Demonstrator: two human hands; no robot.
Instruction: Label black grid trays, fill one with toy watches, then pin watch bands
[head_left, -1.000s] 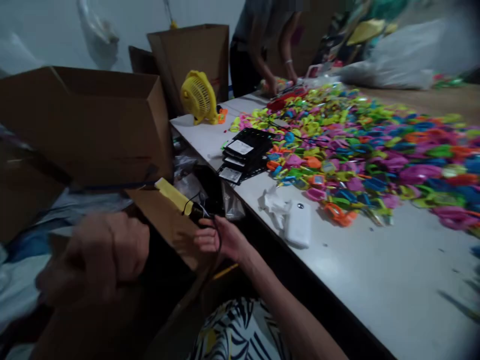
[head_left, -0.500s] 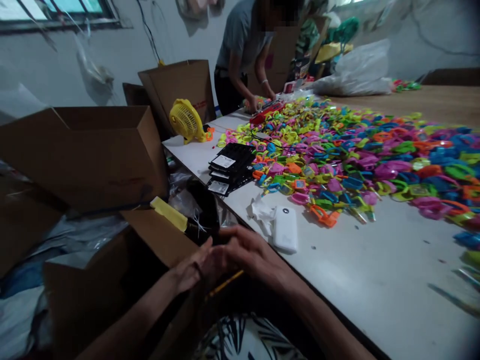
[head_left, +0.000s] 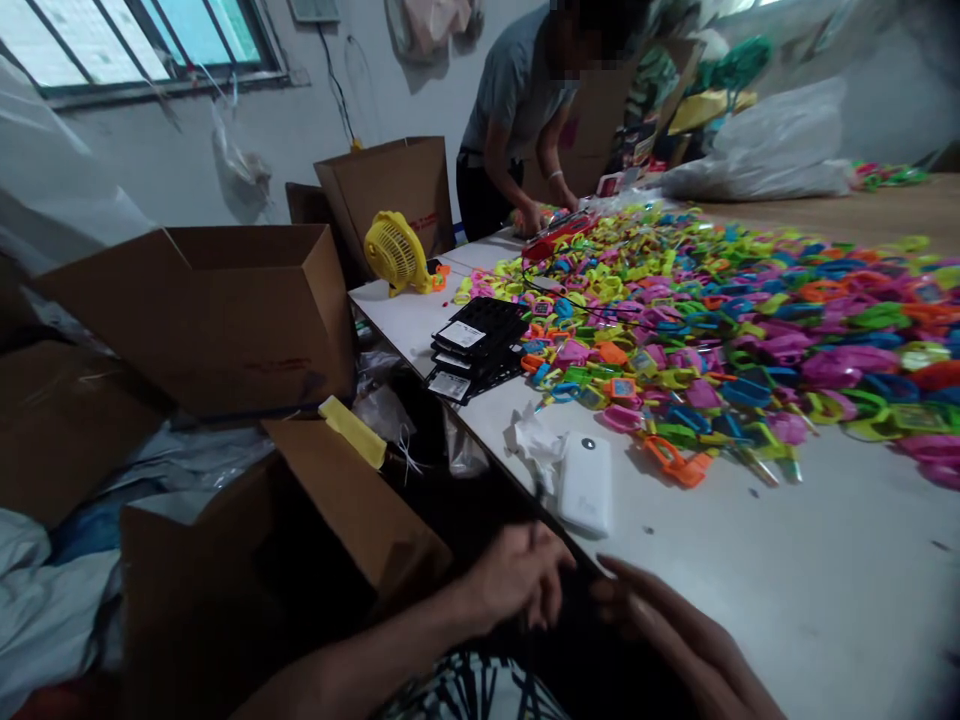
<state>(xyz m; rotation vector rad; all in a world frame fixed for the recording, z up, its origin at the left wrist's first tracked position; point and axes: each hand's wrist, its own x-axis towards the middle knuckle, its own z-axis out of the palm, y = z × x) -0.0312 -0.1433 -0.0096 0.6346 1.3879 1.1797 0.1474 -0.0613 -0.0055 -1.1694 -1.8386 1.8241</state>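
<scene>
Your left hand: the left hand [head_left: 517, 575] is at the counter's near edge, fingers curled; because of the blur I am not able to say whether they grip something.
Your right hand: the right hand [head_left: 679, 635] is just beside it, fingers rather stretched; whether something thin is between them, I cannot see.
Dark strand: a thin, dark, flexible strand [head_left: 538, 490], perhaps a cord, shows just above your left hand; its full path is hidden.
Snag risk: if this strand catches on the edge, a pull could, I judge, disturb what lies near.
White device: the white, rounded, rectangular device [head_left: 586, 485] lies close to the edge, beside a crumpled white tissue [head_left: 536, 440]; your knuckles or sleeve might push it off.
Box below: the brown cardboard box [head_left: 352, 500] with raised flap stands under your left forearm; a small dropped thing could disappear in its dark inside.
Counter: the smooth white counter [head_left: 810, 590] carries a heap of bright plastic toy watches [head_left: 720, 330], a stack of flat black pieces with white labels [head_left: 480, 330] and a yellow plastic fan [head_left: 397, 250].
Room: a co-worker in a grey shirt [head_left: 510, 100] bends over the far end; a barred window [head_left: 142, 40] is at upper left.
</scene>
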